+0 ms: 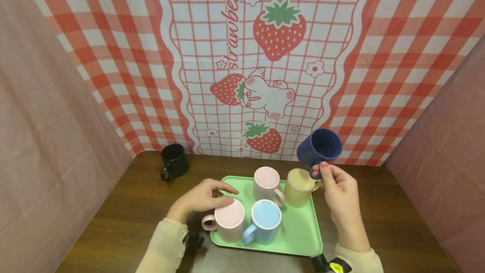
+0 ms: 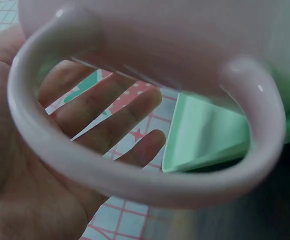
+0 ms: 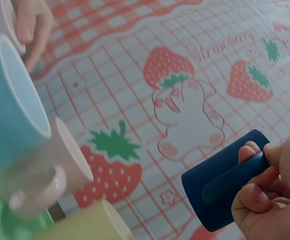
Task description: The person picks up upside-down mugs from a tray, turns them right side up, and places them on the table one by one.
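Note:
My right hand pinches a dark blue mug by its handle, tilted in the air above the back right of the green tray. Its fingers wrap the handle in the right wrist view. On the tray stand a yellow mug, a light blue mug, a pink mug at the back and another pink mug at the front left. My left hand is at that front pink mug, thumb by its rim, fingers spread and loosely bent in the left wrist view.
A black mug stands on the brown wooden table at the back left, off the tray. Behind the table hangs a checked strawberry cloth. Pink curtains close off both sides.

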Demonstrator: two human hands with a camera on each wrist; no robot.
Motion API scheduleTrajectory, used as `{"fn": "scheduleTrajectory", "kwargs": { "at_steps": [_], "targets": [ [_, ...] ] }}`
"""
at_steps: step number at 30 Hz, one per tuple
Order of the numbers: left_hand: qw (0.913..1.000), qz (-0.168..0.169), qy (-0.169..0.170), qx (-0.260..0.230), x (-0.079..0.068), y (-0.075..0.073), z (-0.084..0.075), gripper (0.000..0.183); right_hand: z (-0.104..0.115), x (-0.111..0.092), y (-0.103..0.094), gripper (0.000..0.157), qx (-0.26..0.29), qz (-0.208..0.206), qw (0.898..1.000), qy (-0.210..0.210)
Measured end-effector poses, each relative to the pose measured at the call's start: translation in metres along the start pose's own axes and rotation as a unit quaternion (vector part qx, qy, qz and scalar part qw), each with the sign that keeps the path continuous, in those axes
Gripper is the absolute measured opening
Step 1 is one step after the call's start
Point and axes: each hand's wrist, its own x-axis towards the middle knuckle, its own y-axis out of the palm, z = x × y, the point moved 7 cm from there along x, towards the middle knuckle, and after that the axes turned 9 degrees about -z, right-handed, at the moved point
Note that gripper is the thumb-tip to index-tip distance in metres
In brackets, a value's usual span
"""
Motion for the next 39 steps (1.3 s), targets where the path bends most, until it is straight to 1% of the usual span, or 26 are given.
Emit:
{"fn": "scheduleTrajectory", "kwargs": {
  "at_steps": [4, 6, 10, 15, 19, 26, 30, 34, 37, 39],
  "targets": [
    [1.0000, 0.000, -0.001, 0.002, 0.000, 0.002, 0.003, 0.034, -0.002, 0.008, -0.014, 0.029, -0.042, -0.027, 0.999, -0.009],
    [1.0000, -0.003, -0.007, 0.002, -0.001, 0.002, 0.003, 0.034, -0.004, 0.012, -0.022, 0.031, -0.072, -0.036, 0.997, -0.015],
    [0.9998, -0.003, -0.021, -0.003, -0.003, 0.004, 0.003, 0.034, -0.011, 0.023, -0.036, 0.035, -0.106, -0.049, 0.993, -0.022],
    [0.9996, -0.005, -0.024, -0.016, -0.002, 0.007, 0.001, 0.036, -0.028, 0.035, -0.054, 0.038, -0.134, -0.064, 0.989, -0.014],
    [0.9997, -0.010, -0.019, -0.009, -0.004, 0.009, 0.001, 0.036, -0.045, 0.043, -0.065, 0.040, -0.155, -0.069, 0.986, -0.003],
    [0.9990, -0.035, 0.023, 0.018, -0.015, 0.009, -0.003, 0.034, -0.074, 0.051, -0.074, 0.043, -0.194, -0.057, 0.979, 0.001],
    [0.9982, -0.035, 0.047, 0.009, -0.023, 0.009, -0.009, 0.035, -0.086, 0.053, -0.074, 0.044, -0.200, -0.050, 0.979, 0.006],
    [0.9953, -0.033, 0.091, 0.003, -0.030, 0.005, -0.019, 0.040, -0.093, 0.055, -0.073, 0.045, -0.203, -0.046, 0.978, 0.003],
    [0.9909, -0.034, 0.130, 0.009, -0.034, 0.001, -0.028, 0.048, -0.097, 0.057, -0.072, 0.045, -0.214, -0.044, 0.976, -0.001],
    [0.9890, -0.035, 0.143, 0.014, -0.036, -0.001, -0.031, 0.054, -0.099, 0.058, -0.072, 0.045, -0.220, -0.044, 0.974, -0.002]
  ]
}}
